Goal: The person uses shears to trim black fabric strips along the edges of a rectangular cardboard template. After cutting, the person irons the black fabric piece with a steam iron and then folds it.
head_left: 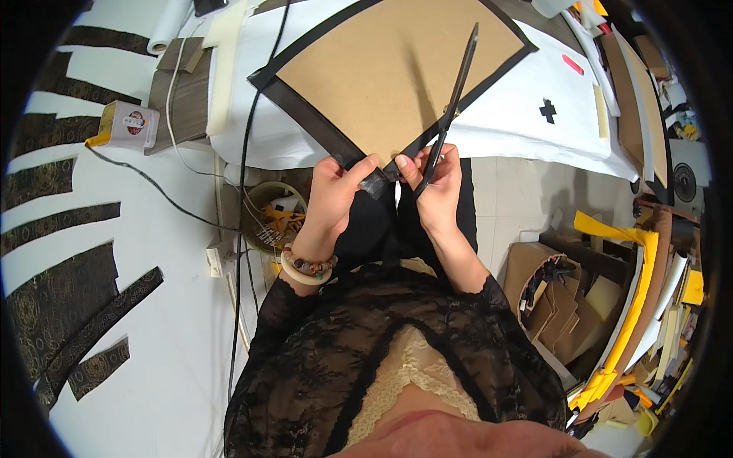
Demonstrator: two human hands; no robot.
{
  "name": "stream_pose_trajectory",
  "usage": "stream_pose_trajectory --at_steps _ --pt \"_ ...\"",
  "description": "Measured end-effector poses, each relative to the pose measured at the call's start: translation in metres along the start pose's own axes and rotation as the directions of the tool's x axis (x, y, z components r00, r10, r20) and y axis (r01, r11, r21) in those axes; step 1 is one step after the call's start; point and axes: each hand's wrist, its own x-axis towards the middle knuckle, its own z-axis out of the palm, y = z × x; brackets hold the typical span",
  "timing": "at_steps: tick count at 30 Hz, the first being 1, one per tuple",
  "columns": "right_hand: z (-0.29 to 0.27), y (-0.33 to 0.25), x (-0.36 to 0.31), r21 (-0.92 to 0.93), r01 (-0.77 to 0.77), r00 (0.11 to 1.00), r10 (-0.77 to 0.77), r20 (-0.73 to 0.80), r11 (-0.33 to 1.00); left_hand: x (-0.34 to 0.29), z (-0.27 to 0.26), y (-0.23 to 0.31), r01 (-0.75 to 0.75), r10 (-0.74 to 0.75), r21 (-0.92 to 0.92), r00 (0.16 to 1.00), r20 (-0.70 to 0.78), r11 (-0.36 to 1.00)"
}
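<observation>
A tan board (397,76) with black edging folded along its sides lies on the white-covered table, one corner toward me. At that corner the thumb and fingers of my left hand (336,195) pinch the black edging (317,126), whose loose end hangs below the board's edge. My right hand (439,187) is closed round a pair of dark scissors (458,88), seen nearly edge-on, pointing up and away over the board. Its thumb also presses at the near corner, right beside my left hand. The fingertips' undersides are hidden.
Cables (248,153) run down the left, past a waste bin (267,229) with scraps. A small tin (130,124) stands at left, near dark patterned strips (61,298). On the table's right lie a red piece (573,65) and a black cross-shaped piece (547,111). Cardboard (561,305) is at lower right.
</observation>
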Motion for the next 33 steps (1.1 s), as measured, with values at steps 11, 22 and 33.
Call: stream_pose_trajectory --at_steps 11,22,33 --pt "-0.071 -0.026 -0.023 -0.103 0.019 0.998 -0.025 -0.053 0.995 -0.016 0.016 -0.026 -0.482 0.536 0.293 0.833 -0.14 0.826" --pt "-0.141 -0.043 -0.064 -0.467 -0.162 0.98 0.086 -0.179 0.869 0.027 0.038 0.042 -0.858 0.189 0.513 0.504 0.843 0.002" --pt "-0.165 -0.057 -0.088 -0.509 -0.213 0.976 0.204 -0.075 0.834 0.033 0.034 0.048 -0.875 0.101 0.483 0.48 0.871 -0.009"
